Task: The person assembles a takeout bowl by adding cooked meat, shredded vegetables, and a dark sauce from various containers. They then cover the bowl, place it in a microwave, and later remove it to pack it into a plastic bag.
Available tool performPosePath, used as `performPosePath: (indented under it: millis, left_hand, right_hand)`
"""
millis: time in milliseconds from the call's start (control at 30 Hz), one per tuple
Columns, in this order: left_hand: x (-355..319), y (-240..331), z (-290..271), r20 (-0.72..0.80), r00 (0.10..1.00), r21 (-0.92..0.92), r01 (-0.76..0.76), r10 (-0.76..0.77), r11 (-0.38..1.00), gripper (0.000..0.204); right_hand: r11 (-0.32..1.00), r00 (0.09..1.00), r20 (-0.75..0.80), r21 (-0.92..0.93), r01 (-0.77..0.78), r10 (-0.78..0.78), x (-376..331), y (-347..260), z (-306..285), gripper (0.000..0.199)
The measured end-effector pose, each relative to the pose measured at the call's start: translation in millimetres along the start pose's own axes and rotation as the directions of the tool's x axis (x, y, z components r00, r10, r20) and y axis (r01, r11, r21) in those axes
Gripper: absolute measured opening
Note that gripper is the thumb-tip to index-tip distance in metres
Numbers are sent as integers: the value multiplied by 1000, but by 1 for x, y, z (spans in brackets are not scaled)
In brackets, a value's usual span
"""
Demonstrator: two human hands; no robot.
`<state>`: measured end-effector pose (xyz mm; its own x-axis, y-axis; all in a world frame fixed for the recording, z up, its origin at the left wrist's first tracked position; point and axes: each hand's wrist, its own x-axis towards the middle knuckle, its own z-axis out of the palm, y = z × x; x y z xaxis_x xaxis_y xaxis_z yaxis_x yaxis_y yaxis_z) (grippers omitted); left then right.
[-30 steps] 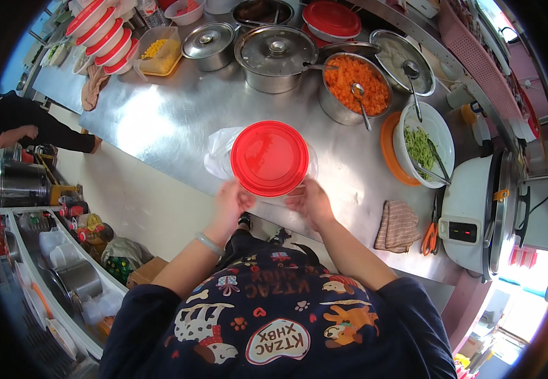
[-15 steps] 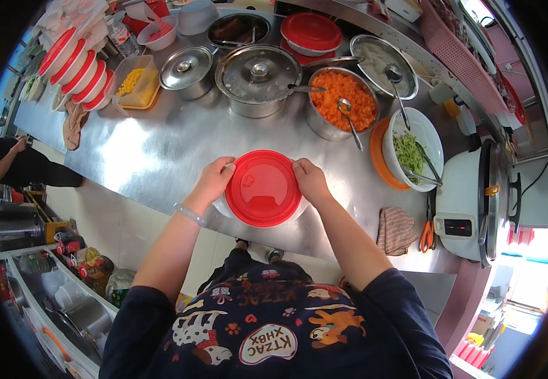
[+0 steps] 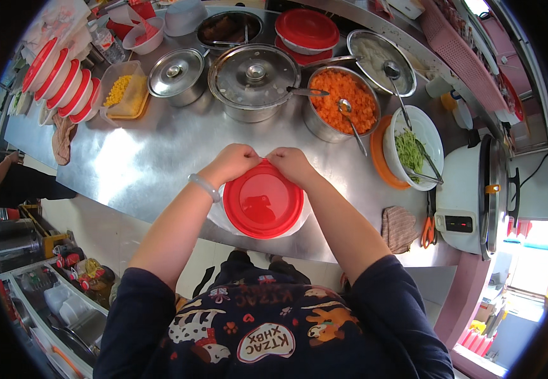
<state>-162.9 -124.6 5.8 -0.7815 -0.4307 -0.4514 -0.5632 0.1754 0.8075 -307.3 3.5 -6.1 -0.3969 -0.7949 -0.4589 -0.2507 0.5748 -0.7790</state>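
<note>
A round container with a red lid (image 3: 262, 201) sits inside a clear plastic bag (image 3: 222, 216) at the near edge of the steel counter (image 3: 147, 158). My left hand (image 3: 233, 162) and my right hand (image 3: 292, 163) are together at the far rim of the lid, fingers closed on the bag's top edge. A pale bracelet is on my left wrist.
Beyond my hands stand lidded steel pots (image 3: 254, 79), a pot of grated carrot (image 3: 345, 101), a white bowl of greens (image 3: 413, 148), a tub of corn (image 3: 121, 93) and stacked red-lidded containers (image 3: 59, 76). A white rice cooker (image 3: 476, 189), a cloth and orange scissors (image 3: 427, 228) lie right. Another person's arm (image 3: 8, 180) is far left.
The container has come down from in front of me onto the counter's near edge. Both hands moved from its sides to meet at its far rim.
</note>
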Motion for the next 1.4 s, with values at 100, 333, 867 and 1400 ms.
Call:
performPosePath:
  millis: [100,333,867,1400]
  left_hand:
    - [-2,-2,1,-7,1000,23,0,0,1000,29]
    - [-21,-11,5,-123,987,-95,-112,100,989,25]
    - [-17,14,3,-30,996,-17,79,-79,997,21]
    - [-64,-21,-15,-49,993,-57,101,-104,993,28]
  right_hand:
    - [995,995,36,45,88,-90,-3,-6,-4,26]
    - [953,992,99,286,-101,75,-57,19,-40,24]
    - [991,985,117,-26,130,-126,-58,29,-46,25]
    - [797,936,97,-499,340,-339,-46,6,-34,21]
